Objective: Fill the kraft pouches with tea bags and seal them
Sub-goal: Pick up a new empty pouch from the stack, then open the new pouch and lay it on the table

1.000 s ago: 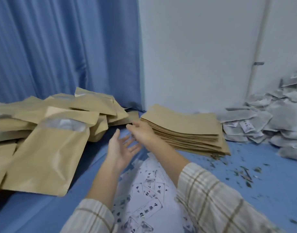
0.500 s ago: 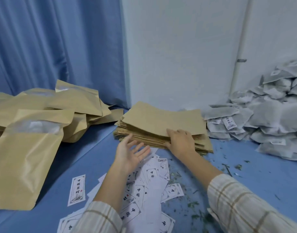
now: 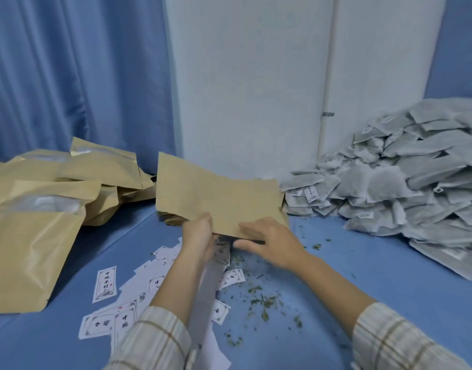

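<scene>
Over the blue table (image 3: pixel 363 276), both hands have a flat kraft pouch (image 3: pixel 216 198) lifted by its near edge: the left hand (image 3: pixel 198 236) pinches one corner, the right hand (image 3: pixel 269 240) grips beside it, fingers on top and thumb beneath. To open it well, I'd say part the two walls at that edge and keep the mouth toward the tea bags (image 3: pixel 403 188) heaped at the right. Under the raised pouch only a sliver of the stack of empty pouches (image 3: pixel 172 218) shows. Whether the mouth has parted is hidden by the hands, and a blurred grey strip between the forearms is unclear. Filled pouches (image 3: pixel 37 236) lie left; labels (image 3: pixel 105 284) are scattered below.
</scene>
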